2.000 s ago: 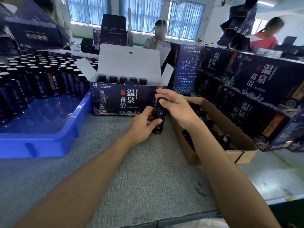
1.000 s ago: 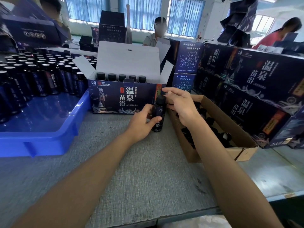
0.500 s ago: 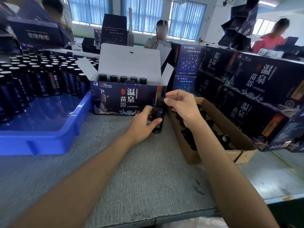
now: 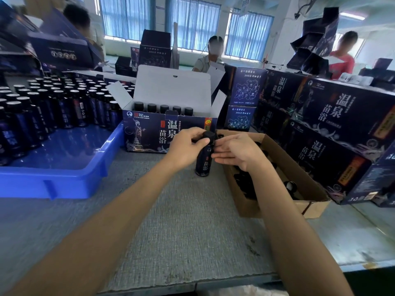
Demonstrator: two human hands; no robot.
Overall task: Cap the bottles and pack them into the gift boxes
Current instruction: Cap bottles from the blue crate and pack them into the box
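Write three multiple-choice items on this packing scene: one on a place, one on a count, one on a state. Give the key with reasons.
1. Where does the bottle under the hands stand relative to the open gift box?
A. inside it
B. in front of it, on the grey table
C. behind it

2. How many black caps show in the open gift box?
A. two
B. nine
C. five

3. What is the left hand doing?
A. gripping the bottle's top
B. lying flat on the table
C. hanging clear of the bottle

Key:
1 B, since the bottle's base rests on the table before the box's printed front.
2 C, since one row of five caps stands above the front wall.
3 A, since its fingers curl round the cap end.
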